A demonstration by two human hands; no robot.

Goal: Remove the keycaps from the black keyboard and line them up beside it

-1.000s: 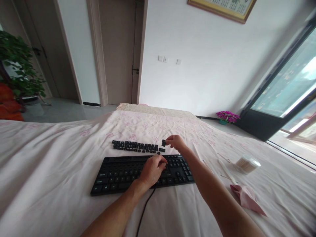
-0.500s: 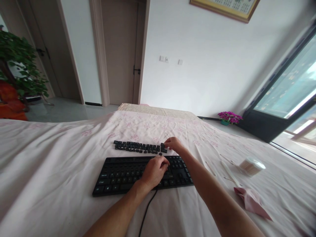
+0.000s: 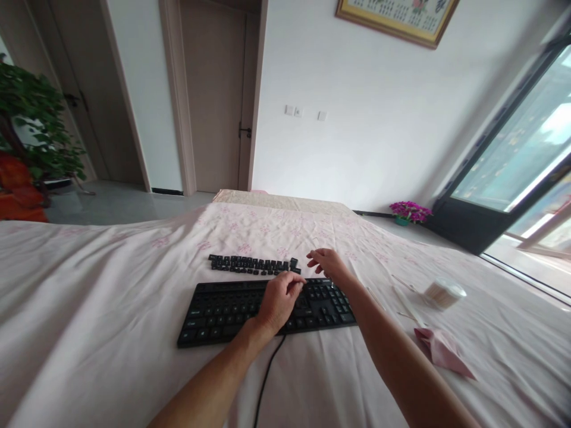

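A black keyboard (image 3: 214, 312) lies on the pink-patterned bedsheet, its cable running toward me. Several of its upper keys look to be off. Behind it, loose black keycaps (image 3: 250, 263) sit in rows on the sheet. My left hand (image 3: 279, 300) is over the keyboard's right-centre part, thumb and fingers pinched together; whatever may be between them is hidden or too small to name. My right hand (image 3: 328, 263) hovers just right of the keycap rows, behind the number-pad side, with its fingers bent and apart and nothing visible in them.
To the right stand a clear round tub of cotton swabs (image 3: 444, 293) and a folded pink cloth (image 3: 444, 352), with a few loose swabs beside them. Beyond the bed are a closed door (image 3: 212, 101), a potted plant (image 3: 38, 119) and purple flowers (image 3: 409, 211).
My right hand has lifted off the end of the keycap rows and moved slightly right, its fingers spreading. My left hand has risen slightly toward the keyboard's back edge. The view has shifted a little.
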